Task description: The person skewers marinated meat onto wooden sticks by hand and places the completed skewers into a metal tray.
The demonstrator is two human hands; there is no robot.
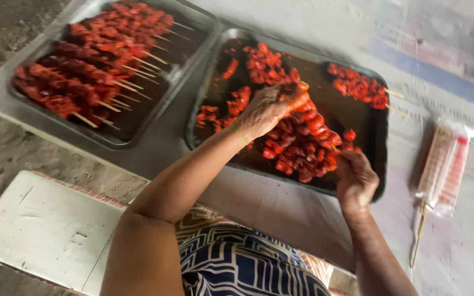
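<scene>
2 trays point(377, 118) on a grey table point(281, 208); left hand point(270, 107) pinches meat point(303, 137), right hand point(355, 181) grips a skewer.

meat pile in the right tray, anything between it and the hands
Nothing visible. The left hand rests directly on the pile of red meat pieces in the right tray, and the right hand touches the pile's near edge, seemingly at a thin skewer.
</scene>
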